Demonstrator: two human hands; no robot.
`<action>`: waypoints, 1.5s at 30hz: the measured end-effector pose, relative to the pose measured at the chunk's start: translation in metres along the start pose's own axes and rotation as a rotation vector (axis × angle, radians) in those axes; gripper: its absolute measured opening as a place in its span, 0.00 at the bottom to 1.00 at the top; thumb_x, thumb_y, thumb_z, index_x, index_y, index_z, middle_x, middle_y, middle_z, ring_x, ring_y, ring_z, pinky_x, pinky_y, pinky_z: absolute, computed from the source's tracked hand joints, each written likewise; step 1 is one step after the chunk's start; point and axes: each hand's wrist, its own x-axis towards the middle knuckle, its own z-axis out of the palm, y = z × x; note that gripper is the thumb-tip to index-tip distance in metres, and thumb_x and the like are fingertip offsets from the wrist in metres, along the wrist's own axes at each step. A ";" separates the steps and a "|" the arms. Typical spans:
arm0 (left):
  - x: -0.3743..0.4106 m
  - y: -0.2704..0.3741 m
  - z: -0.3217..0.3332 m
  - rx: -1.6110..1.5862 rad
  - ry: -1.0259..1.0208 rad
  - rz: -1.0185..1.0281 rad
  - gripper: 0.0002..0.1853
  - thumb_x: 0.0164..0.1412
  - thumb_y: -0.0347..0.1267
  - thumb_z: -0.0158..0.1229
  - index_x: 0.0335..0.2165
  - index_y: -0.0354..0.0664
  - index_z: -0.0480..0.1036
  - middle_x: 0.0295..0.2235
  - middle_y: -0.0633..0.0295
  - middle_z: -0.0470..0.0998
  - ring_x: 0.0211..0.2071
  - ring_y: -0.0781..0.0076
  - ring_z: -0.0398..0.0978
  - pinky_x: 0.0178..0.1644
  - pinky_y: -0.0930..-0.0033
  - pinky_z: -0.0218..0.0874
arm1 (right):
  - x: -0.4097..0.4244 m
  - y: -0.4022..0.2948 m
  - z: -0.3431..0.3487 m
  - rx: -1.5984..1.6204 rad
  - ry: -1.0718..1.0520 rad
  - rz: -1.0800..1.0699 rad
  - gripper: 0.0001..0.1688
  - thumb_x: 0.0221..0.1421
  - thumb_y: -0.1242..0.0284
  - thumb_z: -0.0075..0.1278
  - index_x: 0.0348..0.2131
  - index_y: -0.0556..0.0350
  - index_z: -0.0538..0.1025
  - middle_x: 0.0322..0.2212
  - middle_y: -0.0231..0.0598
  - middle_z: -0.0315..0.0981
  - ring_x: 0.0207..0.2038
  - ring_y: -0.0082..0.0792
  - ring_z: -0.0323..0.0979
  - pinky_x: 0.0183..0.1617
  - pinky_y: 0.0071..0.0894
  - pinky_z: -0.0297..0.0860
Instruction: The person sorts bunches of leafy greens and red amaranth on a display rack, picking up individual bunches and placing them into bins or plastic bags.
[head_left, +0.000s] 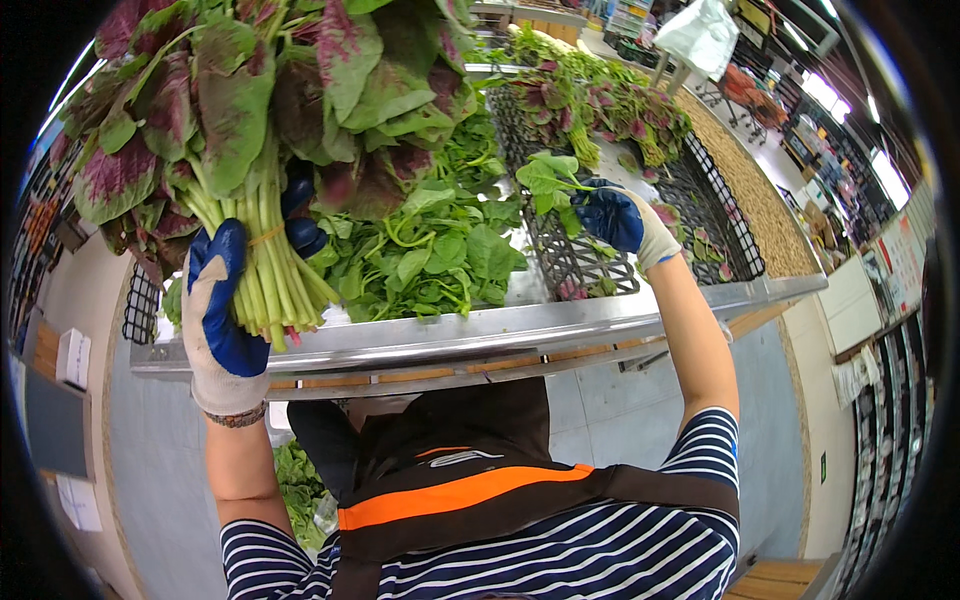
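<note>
My left hand (229, 300), in a white knit glove with a blue coated palm, grips a large bunch of red-and-green amaranth (274, 262) by its pale stems, which a thin band ties together. The leaves spread up and to the left above the display. In a matching glove, my right hand (619, 217) holds a small green leafy sprig (544, 180) between its fingers, over the black plastic crates. Loose green leafy vegetables (442, 255) lie on the metal counter between my hands.
Banded amaranth bunches (585, 105) lie at the back of a black crate (724, 210), with leaf scraps nearer me. A steel edge (480, 337) runs along the counter's front. More greens (300, 480) are low by my left arm. A plastic bag (697, 37) stands out at the back right.
</note>
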 end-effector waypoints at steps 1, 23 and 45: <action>-0.002 0.002 -0.001 0.008 -0.011 0.024 0.23 0.64 0.35 0.46 0.53 0.30 0.62 0.47 0.44 0.74 0.41 0.58 0.77 0.47 0.61 0.68 | 0.004 0.004 0.018 -0.017 -0.037 -0.012 0.14 0.60 0.71 0.44 0.44 0.58 0.73 0.38 0.47 0.77 0.37 0.40 0.77 0.40 0.37 0.74; -0.017 0.016 -0.026 -0.033 0.095 -0.108 0.23 0.65 0.34 0.45 0.54 0.30 0.62 0.45 0.47 0.75 0.41 0.59 0.78 0.47 0.63 0.68 | 0.032 0.078 0.132 -2.066 0.149 -0.472 0.29 0.45 0.60 0.61 0.47 0.50 0.75 0.38 0.48 0.74 0.41 0.47 0.73 0.47 0.40 0.68; -0.023 -0.020 -0.018 0.091 0.085 -0.026 0.22 0.66 0.36 0.43 0.54 0.34 0.62 0.46 0.50 0.74 0.41 0.60 0.76 0.48 0.61 0.67 | 0.061 -0.030 -0.032 -1.644 0.675 -0.611 0.18 0.48 0.76 0.53 0.42 0.53 0.78 0.37 0.49 0.78 0.41 0.44 0.76 0.48 0.37 0.69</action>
